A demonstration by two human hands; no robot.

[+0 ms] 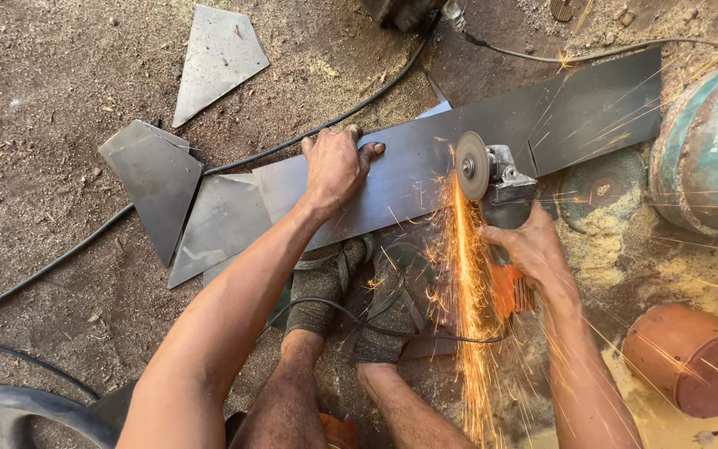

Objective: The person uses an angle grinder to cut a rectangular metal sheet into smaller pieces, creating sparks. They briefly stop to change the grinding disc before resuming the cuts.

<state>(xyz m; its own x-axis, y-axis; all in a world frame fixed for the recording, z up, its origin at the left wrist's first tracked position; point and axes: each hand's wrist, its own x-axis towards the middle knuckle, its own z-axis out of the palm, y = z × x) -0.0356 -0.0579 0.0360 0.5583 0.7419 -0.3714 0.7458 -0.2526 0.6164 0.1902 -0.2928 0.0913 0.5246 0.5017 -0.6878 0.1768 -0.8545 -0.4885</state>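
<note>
Steel strip point(425, 166), long, flat and dull grey, lies on the dirt floor point(43, 83). Your left hand point(334, 166) presses flat on it, fingers spread. Your right hand point(533, 249) is clamped round the angle grinder point(500, 187), its round disc point(470, 165) throwing orange sparks off the strip's near edge.

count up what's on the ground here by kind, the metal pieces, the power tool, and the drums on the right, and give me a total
Long metal strip under the left hand: 1
Loose metal offcuts: 3
Angle grinder in the right hand: 1
Drums: 2
Total: 7
</note>
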